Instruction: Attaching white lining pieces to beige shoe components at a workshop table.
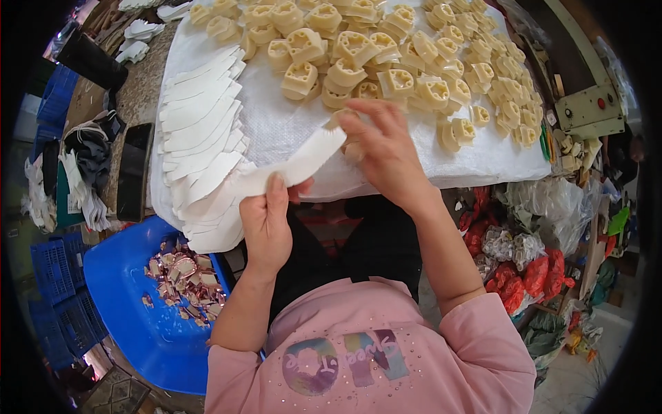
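Observation:
My left hand [267, 224] is closed on a white curved strip [314, 153], its thumb pressed on top. The strip slants up to the right, and its far end looks jagged. There my right hand [389, 155] pinches a small cream moulded piece [335, 120] against or beside the strip; whether they are joined I cannot tell. Partly hidden under that hand is another cream piece [354, 152]. A fanned row of similar white strips [200, 141] lies to the left. Beyond my hands spreads a heap of hollow cream moulded pieces [355, 48].
A white woven sheet [269, 131] covers the work surface. At lower left, a blue tub [131, 331] holds small pinkish shiny parts. A dark phone [134, 172] and a black cylinder [89, 56] lie left. Red plastic bags [545, 272] sit at right, below a control box [591, 109].

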Tool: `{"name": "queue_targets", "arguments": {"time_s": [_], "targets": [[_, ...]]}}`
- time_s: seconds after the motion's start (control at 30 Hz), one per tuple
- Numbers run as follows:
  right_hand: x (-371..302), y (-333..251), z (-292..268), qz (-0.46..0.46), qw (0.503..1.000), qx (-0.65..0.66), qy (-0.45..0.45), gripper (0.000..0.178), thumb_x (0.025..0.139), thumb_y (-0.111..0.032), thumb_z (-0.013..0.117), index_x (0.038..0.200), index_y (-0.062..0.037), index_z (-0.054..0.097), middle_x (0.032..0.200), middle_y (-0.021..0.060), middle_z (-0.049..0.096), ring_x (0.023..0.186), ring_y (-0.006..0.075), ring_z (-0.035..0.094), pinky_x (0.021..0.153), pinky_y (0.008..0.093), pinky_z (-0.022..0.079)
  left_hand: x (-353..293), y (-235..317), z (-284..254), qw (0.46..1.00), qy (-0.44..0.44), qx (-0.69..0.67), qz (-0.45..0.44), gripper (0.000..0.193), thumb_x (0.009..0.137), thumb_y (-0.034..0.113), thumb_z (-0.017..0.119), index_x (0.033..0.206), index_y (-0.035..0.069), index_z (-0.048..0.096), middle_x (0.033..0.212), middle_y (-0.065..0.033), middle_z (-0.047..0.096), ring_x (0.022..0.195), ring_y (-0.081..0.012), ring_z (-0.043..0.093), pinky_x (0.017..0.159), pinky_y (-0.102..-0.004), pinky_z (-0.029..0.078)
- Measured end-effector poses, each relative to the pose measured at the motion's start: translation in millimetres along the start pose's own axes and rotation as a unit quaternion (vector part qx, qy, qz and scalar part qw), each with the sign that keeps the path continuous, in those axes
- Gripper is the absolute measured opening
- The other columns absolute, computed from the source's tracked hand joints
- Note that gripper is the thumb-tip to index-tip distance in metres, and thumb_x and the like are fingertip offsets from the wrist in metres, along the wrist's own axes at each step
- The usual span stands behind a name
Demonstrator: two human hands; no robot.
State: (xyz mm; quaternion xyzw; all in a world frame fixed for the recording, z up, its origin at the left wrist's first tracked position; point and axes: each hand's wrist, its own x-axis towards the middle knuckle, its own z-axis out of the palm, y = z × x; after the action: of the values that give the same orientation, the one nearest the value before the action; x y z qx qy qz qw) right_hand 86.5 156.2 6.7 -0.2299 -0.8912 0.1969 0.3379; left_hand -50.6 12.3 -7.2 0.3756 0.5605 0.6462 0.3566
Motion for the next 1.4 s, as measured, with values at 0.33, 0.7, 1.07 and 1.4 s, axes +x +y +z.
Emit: {"name": "queue_targets", "arguments": {"time_s": [0.33,0.7,1.07,1.4], "targets": [[-1,27,6,-0.008,1.0,-0.005,-0.004,0.036,0.066,0.007,0.056,0.1,-0.0024,0.059,0.104,0.0135,0.059,0.094,0.0323,0.056,0.078,0.0392,0.048,38,-4,48,0.99,0.015,0.039,0.138,0.036,0.099,0.024,0.036,0.115,-0.002,0.055,0.107,-0.011,0.06,0.096,-0.0184,0.054,0.08,-0.027,0.041],[-23,21,15,0.172,0.94,0.174,0.237,0.025,0.081,0.003,0.056,0.105,-0.0027,0.057,0.1,0.0115,0.061,0.09,0.0227,0.06,0.078,0.0301,0.049,38,-4,42,0.949,-0.063,0.25,0.18,0.04,0.099,0.025,0.034,0.119,-0.004,0.053,0.112,-0.0169,0.059,0.105,-0.0237,0.053,0.093,-0.0321,0.037],[-32,-37,-25,0.115,0.909,0.387,0.102,0.032,0.081,0.007,0.058,0.111,-0.0042,0.057,0.103,0.009,0.058,0.092,0.0171,0.058,0.076,0.0283,0.048,16,12,28,0.996,0.014,-0.084,-0.013,0.032,0.097,0.017,0.04,0.112,-0.008,0.054,0.107,-0.012,0.059,0.098,-0.0142,0.054,0.088,-0.0282,0.041],[-26,-52,14,-0.127,0.945,0.241,0.181,0.046,0.07,0.012,0.059,0.111,-0.007,0.053,0.101,0.0124,0.061,0.084,0.0286,0.058,0.071,0.0351,0.047,-21,35,27,0.965,0.018,-0.26,-0.038,0.034,0.097,0.013,0.039,0.117,-0.014,0.048,0.114,-0.0184,0.056,0.102,-0.0183,0.056,0.087,-0.0298,0.046]]}}
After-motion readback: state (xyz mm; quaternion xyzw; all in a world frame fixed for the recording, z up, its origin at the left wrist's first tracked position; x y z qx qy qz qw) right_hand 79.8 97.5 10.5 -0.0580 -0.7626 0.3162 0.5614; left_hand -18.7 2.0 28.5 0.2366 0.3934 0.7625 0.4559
